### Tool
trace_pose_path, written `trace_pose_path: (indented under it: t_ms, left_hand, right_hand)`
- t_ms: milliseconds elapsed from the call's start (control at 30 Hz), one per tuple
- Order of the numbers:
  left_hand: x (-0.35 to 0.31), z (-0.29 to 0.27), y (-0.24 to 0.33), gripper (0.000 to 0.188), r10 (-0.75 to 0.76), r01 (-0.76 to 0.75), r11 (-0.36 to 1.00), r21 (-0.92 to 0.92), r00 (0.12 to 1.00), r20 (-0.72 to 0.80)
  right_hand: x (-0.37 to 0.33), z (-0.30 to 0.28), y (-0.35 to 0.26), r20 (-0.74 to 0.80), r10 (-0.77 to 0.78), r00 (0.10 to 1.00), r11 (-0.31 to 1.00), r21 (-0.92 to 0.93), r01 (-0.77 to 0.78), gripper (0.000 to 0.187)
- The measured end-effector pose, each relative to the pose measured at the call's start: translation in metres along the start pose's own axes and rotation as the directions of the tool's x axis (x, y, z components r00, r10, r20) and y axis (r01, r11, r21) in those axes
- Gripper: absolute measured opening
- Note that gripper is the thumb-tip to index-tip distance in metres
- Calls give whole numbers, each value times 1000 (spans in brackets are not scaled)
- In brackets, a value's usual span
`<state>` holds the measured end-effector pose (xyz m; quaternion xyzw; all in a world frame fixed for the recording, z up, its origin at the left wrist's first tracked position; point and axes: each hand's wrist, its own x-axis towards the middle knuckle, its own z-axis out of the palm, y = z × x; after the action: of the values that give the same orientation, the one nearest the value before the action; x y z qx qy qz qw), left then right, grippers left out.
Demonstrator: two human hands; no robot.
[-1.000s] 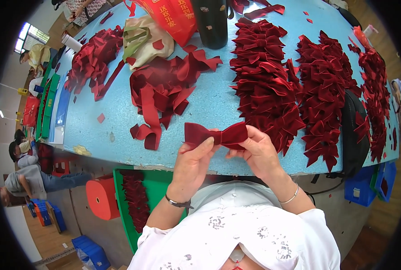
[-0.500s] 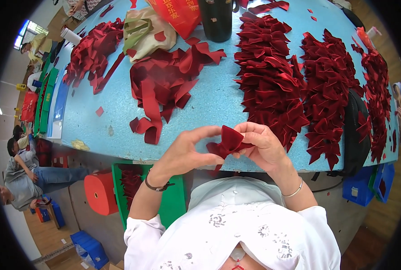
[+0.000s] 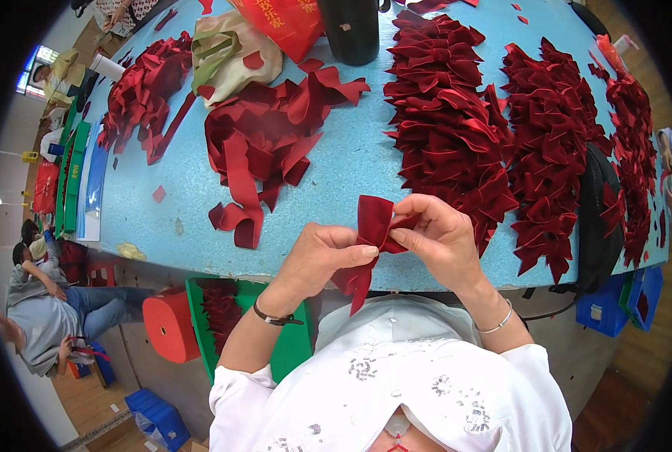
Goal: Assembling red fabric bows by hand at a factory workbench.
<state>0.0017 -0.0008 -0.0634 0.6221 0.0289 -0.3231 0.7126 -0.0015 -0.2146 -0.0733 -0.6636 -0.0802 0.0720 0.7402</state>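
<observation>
The light blue table (image 3: 351,162) takes up most of my view, and it tells me how much of this work is behind me. Far right, against a black bag (image 3: 601,218), lie two long banks of finished dark red velvet bows: the nearer bank (image 3: 445,113) and the one beyond it (image 3: 551,143). Judging by their bulk, a great many are already made.

Left of centre sits a loose heap of cut velvet ribbon (image 3: 264,154), with another red pile (image 3: 144,94) further toward the far left corner. That heap looks like the stock still to be folded, so I judge plenty remains.

A green crate (image 3: 291,346) stands below the table edge by my knees, with an orange stool (image 3: 172,328) beside it.

Smallest of all is the piece I am working on: one velvet bow (image 3: 371,230), held in the air just over the near table edge, half formed, one tail hanging down. My left hand (image 3: 325,256) pinches its middle between thumb and forefinger, closed tight. My right hand (image 3: 438,233) grips the upper loop, fingers curled shut around the fold.
</observation>
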Motion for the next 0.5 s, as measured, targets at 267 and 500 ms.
trace_pose_path:
  t_ms: [267,500]
  left_hand:
    - [-2,12,1,17,-31,23,995,-102,996,-78]
    - [-6,18,-6,16,61,-79,992,-102,983,-174]
  right_hand:
    - [-8,2,8,-54,-233,971,956,-193,219,32]
    - [-8,1,-1,-90,212,973,921,350,-169,31]
